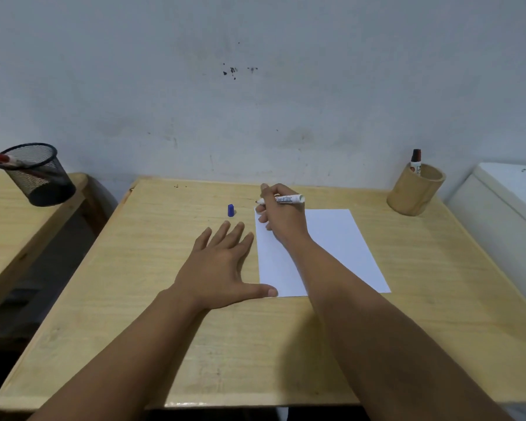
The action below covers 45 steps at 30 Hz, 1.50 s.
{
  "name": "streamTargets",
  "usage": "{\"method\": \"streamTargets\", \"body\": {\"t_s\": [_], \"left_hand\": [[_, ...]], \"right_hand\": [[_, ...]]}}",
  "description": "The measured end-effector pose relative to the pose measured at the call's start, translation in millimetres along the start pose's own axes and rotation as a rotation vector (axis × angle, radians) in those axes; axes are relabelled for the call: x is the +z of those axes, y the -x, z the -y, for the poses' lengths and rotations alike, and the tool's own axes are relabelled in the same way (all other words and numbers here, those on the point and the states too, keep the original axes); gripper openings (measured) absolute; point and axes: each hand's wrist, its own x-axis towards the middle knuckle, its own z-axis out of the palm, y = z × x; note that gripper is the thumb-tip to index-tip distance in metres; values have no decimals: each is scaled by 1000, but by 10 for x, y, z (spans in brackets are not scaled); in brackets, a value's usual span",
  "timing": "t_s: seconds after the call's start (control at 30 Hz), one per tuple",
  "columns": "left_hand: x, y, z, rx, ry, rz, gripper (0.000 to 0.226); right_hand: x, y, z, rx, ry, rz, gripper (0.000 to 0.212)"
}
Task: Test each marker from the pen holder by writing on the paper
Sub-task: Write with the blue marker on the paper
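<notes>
A white sheet of paper (337,244) lies on the wooden desk (152,299). My right hand (281,217) grips an uncapped white marker (289,199) over the sheet's far left corner, tip pointing left. The marker's blue cap (230,210) stands on the desk left of the paper. My left hand (222,268) rests flat with fingers spread, thumb on the paper's near left corner. A wooden pen holder (415,189) at the far right of the desk holds one dark red-capped marker (416,158).
A black mesh cup (38,174) with red and blue pens stands on a second desk (9,226) to the left. A gap separates the two desks. A white appliance (504,202) stands at the right edge. The wall runs right behind the desk.
</notes>
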Motion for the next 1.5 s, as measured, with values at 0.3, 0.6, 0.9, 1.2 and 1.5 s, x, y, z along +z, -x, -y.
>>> {"method": "streamTargets", "body": {"t_s": [0.3,0.6,0.9,1.2,1.5], "left_hand": [[16,7,-10,3,1,-25,127],[13,7,6,12,-4,-18,128],[17,3,12,18,-10,-15,128],[5,7,7,16,-2,-14,128],[6,4,5,16,-3,-16,128]], "right_hand": [[15,-90,60,93,16,-35,25],[-18,-48,-38,47,40,-69,20],[3,-86,-75,23,74,-61,24],[24,-98,-81,-16,168,-50,24],[19,-118,-93,-34,190,-36,24]]}}
